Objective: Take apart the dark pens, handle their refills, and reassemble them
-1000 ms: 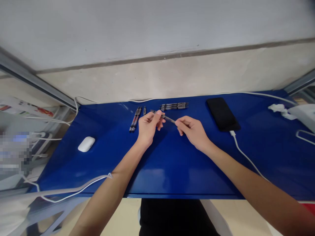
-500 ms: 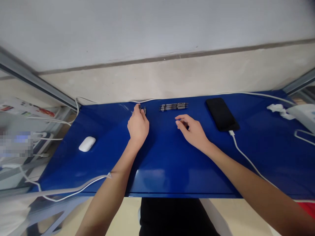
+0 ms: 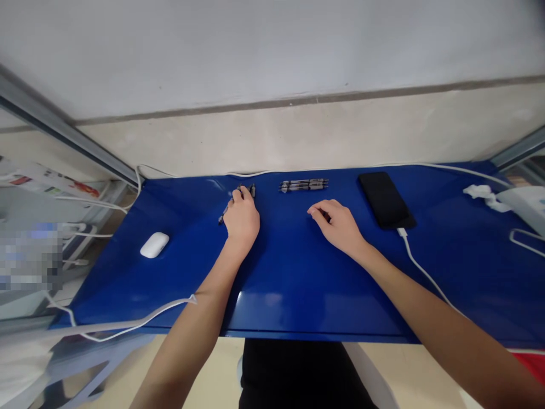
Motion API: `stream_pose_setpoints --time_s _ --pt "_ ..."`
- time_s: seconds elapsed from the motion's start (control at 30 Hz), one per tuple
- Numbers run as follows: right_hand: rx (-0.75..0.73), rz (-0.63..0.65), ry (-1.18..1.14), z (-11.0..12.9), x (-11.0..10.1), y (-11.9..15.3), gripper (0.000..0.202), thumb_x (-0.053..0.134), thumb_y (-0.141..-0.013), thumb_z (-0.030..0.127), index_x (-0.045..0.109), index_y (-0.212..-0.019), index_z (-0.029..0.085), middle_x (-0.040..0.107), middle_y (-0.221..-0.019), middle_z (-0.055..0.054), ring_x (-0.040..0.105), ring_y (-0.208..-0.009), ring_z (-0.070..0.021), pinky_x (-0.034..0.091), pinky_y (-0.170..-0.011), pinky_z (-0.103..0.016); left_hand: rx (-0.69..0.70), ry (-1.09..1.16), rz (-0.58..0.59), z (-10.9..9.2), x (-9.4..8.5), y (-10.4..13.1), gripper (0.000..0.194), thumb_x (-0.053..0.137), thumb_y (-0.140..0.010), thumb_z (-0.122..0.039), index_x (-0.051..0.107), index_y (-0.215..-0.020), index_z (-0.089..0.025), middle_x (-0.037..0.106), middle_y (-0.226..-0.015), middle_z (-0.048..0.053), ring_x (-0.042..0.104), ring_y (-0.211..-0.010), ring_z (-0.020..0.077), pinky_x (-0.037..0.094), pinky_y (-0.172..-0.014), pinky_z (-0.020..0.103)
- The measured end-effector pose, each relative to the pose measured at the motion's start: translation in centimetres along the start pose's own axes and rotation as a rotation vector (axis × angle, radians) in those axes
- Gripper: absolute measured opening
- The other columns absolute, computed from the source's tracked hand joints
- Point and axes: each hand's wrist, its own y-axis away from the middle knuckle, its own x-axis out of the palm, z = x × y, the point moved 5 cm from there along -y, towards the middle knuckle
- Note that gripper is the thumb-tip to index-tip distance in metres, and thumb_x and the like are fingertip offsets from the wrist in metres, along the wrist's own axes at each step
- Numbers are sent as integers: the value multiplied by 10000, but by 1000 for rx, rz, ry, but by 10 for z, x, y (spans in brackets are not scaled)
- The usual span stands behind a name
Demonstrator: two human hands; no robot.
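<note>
My left hand (image 3: 243, 217) is over the back left part of the blue table (image 3: 289, 255), its fingers curled around a dark pen (image 3: 221, 220) that slants out to the left. The end of another dark pen (image 3: 253, 190) shows just beyond the fingertips; the rest lies behind the hand. Right of it, three clear-and-black pens (image 3: 304, 186) lie side by side, close together and parallel to the back edge. My right hand (image 3: 334, 221) rests below those pens without touching them. Its fingers are closed against the thumb, and I see nothing held in them.
A black phone (image 3: 385, 199) lies at right, plugged into a white cable (image 3: 419, 270). A white earbud case (image 3: 154, 245) lies at left. Crumpled tissue (image 3: 485, 195) is at far right. Another white cable (image 3: 145, 322) crosses the front left edge. A wall (image 3: 272, 136) stands behind the table.
My left fingers have shifted, and a pen now sticks out at their left. My right thumb and fingers have drawn closer together. The view has moved slightly; the row of pens is unchanged.
</note>
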Motion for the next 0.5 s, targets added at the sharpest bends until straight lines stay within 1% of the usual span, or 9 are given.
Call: stream_pose_setpoints --time_s 0.13,0.2,0.37,0.5 --pt "-27 23 15 1 2 0 268 490 -1014 345 692 -886 225 735 -887 -74 629 -874 -251 480 -754 -387 16 28 8 -5 1 1 493 334 -1032 -234 505 -1454 -45 593 -1285 252 684 -1037 360 612 -755 433" --pt "-33 34 23 0 3 0 281 480 -1021 356 688 -879 231 738 -897 -72 629 -881 -254 480 -751 -391 27 42 13 -9 3 2 512 337 -1031 -262 495 -1458 -27 586 -1292 265 667 -1055 371 607 -749 436" --pt "-60 43 45 1 4 0 303 469 -1030 373 679 -861 235 738 -899 -67 622 -867 -248 474 -744 -388 60 58 3 -17 6 5 570 324 -1029 -284 409 -1515 0 530 -1385 285 566 -1183 391 576 -860 464" --pt "-62 57 53 1 4 0 300 470 -1030 364 676 -856 231 730 -891 -72 611 -864 -247 472 -755 -389 99 101 10 -19 8 4 602 341 -1023 -281 365 -1521 57 519 -1381 305 503 -1242 392 521 -963 472"
